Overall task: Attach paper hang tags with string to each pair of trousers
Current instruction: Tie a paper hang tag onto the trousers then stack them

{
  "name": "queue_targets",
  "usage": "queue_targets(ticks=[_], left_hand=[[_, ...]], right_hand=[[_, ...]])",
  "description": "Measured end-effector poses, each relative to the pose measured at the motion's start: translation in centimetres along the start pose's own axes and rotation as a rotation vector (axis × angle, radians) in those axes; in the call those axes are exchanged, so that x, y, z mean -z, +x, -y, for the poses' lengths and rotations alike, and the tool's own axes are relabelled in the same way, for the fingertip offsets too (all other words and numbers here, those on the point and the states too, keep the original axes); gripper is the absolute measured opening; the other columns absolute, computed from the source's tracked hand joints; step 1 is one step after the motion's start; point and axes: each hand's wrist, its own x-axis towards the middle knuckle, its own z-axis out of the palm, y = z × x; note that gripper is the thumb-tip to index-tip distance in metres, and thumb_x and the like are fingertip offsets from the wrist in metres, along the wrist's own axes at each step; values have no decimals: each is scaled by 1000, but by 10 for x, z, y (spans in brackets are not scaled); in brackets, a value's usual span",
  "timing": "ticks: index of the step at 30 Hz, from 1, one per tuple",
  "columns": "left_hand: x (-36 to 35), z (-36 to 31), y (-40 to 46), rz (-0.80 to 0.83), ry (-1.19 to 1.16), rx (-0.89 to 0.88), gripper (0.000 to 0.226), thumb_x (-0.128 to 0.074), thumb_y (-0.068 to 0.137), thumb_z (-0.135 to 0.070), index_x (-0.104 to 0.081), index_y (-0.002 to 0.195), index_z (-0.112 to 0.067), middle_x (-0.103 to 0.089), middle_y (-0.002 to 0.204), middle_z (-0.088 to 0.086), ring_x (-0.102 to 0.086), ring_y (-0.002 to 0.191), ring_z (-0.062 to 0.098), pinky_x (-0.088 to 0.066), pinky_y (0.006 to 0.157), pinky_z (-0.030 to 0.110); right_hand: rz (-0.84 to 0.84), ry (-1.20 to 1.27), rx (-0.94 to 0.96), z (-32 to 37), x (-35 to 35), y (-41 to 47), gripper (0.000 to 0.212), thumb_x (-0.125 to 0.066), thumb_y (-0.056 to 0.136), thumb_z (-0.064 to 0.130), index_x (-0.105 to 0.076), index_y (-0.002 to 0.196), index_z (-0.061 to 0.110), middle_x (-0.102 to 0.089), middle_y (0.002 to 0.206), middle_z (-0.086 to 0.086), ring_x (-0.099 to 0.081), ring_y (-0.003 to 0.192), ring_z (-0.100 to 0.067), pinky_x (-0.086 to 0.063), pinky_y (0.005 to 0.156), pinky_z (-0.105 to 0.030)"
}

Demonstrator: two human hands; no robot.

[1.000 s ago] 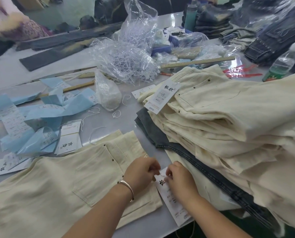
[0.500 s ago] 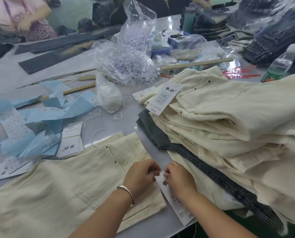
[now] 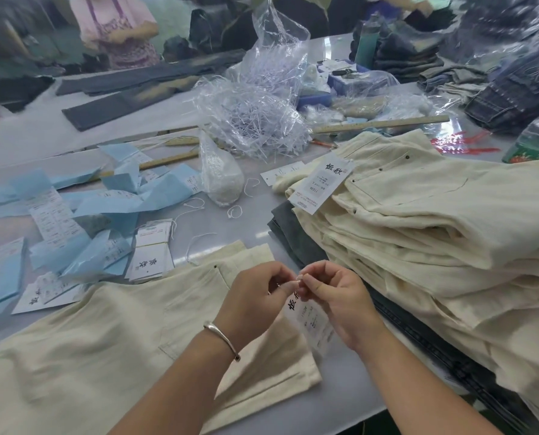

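Note:
A cream pair of trousers (image 3: 111, 346) lies flat on the table in front of me. Above its waistband my left hand (image 3: 255, 296) and my right hand (image 3: 337, 299) meet fingertip to fingertip, pinching the string at the top of a white paper hang tag (image 3: 312, 324) that hangs below them. The string itself is too thin to make out. A stack of folded cream trousers (image 3: 419, 233) stands to the right, its top pair carrying a tag (image 3: 321, 183). Spare tags (image 3: 150, 262) lie in a small pile to the left.
Blue paper strips (image 3: 130, 202) litter the left side. A small bag of strings (image 3: 221, 177) and a clear bag of plastic fasteners (image 3: 255, 117) sit mid-table, with wooden rulers (image 3: 381, 124). Dark jeans (image 3: 299, 240) lie under the stack. A person (image 3: 117, 26) stands across the table.
Both hands have lifted off the waistband, raising the top of the tag with them. The view has tilted up.

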Motion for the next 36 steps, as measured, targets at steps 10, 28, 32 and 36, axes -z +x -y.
queue_targets(ticks=[10,28,32,36], left_hand=[[33,-3,-8,-69,31,-73,15,-69,86,-14,-63,76,-23,-56,61,-11,-46,55,2,-36,55,12],[67,11,-14,-74,-86,-23,14,-61,82,-23,-57,69,-26,-51,57,-14,-44,55,3,-38,56,21],[64,13,-14,-81,-79,0,10,-58,77,-28,-58,67,-24,-50,55,-15,-42,54,2,-36,54,17],[58,16,-16,-86,-73,16,15,-62,79,-25,-57,66,-29,-50,54,-15,-42,53,2,-34,53,14]], right_hand=[[154,224,-100,5,-24,4,13,-66,77,2,-68,90,-1,-66,76,-13,-63,66,-16,-54,64,-23],[199,164,-131,4,-66,13,10,-66,74,4,-74,80,5,-64,73,-13,-59,64,-18,-54,66,-23],[183,142,-121,0,-65,12,10,-68,74,6,-73,83,5,-64,76,-15,-60,67,-20,-54,67,-25],[167,95,-88,-2,-60,9,11,-70,72,8,-73,82,5,-65,72,-14,-59,63,-19,-53,63,-25]])
